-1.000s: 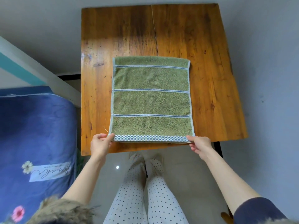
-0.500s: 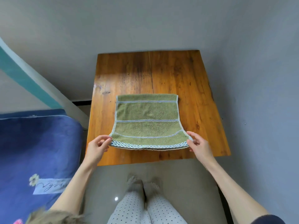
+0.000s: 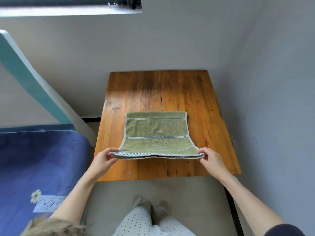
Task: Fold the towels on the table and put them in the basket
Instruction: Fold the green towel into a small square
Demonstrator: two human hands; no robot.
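Fingers [image 3: 109, 155] of the left hand [image 3: 102, 160] and the right hand [image 3: 211, 160] are curled tight, each pinching a near corner of the green towel [image 3: 156, 132]. A second ago that checked edge lay flat; now it's lifted off the table [image 3: 196, 99], so the fold's starting. Count: one towel mid-frame, two hands, one table, blue bed [image 3: 34, 159] lower left, zero baskets in view.

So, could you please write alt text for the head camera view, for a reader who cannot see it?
A person's left hand and right hand each pinch a near corner of a green towel, lifting its near edge off a wooden table while the far part lies flat. A blue blanket lies to the left, and no basket is visible.
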